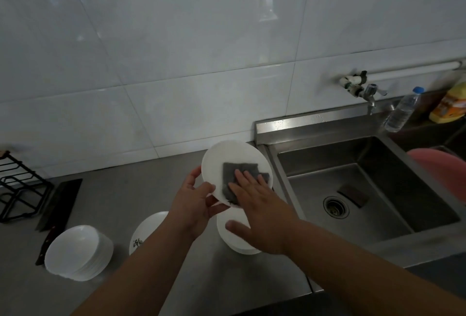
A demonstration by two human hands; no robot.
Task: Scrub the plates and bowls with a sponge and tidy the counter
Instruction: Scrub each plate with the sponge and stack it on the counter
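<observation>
The right hand (262,210) is covering part of the sponge (239,168) and plate stack (237,244). The left hand (194,199) is hiding some rim of the held plate (234,154), its forearm half the printed plate (148,227). Edges are cutting off the pink basin (441,172), yellow bottle (451,106) and wire rack (21,184).

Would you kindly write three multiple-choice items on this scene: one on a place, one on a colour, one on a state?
1. Where is the knife? A in a drawer; B on the counter beside the rack; C on a stove.
2. The sponge is: A yellow; B grey; C pink.
3. The scrubbed plate is: A flat on the counter; B in a drawer; C tilted in the left hand.
Answers: B, it lies beside the rack; B, grey against the white plate; C, the left hand grips its rim.
</observation>
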